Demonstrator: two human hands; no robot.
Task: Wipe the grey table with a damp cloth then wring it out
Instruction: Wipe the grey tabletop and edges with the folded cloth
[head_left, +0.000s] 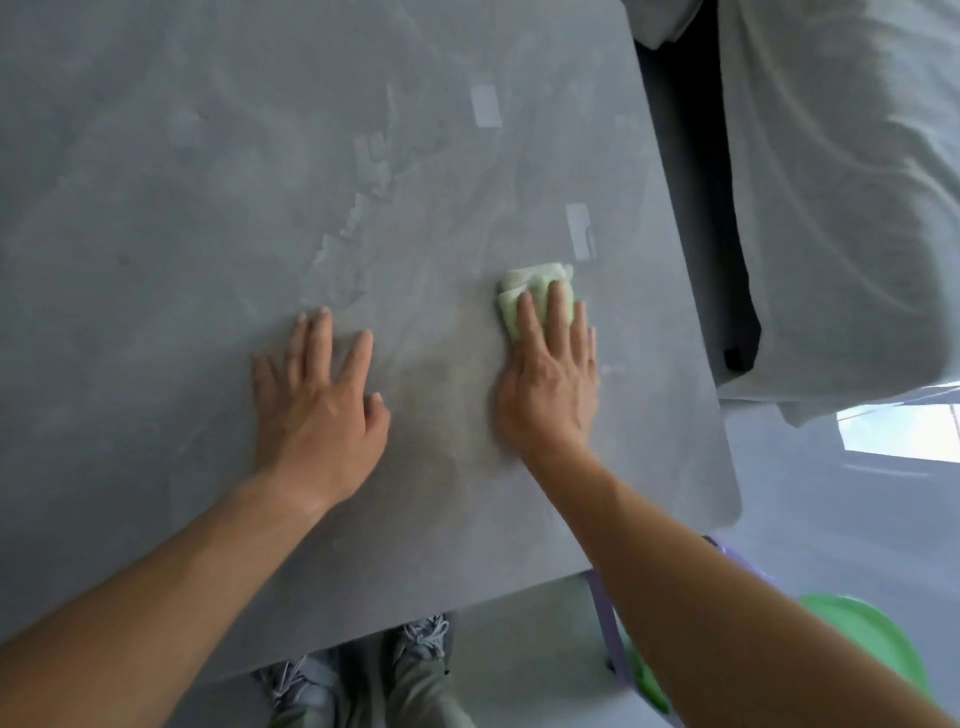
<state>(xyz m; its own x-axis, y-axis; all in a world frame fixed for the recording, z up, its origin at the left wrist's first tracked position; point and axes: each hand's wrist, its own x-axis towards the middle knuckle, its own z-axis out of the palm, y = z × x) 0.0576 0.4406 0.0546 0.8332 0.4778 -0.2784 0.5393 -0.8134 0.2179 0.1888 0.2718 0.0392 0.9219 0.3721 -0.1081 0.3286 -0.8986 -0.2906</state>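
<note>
Head view: green basin beside table

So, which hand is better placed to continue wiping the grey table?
The right hand. Its fingers already press flat on the green cloth, near the right edge of the grey table. The left hand lies flat on bare tabletop, apart from the cloth, holding nothing.

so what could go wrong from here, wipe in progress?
1. The right hand presses the folded cloth with flat fingers only, close to the table's right edge; a sideways stroke could push it off.
2. The cloth covers little, so streaks or missed patches seem likely on the wide surface.
3. The green basin sits low beside the table, partly behind the arm; wringing could drip on the floor.
</note>
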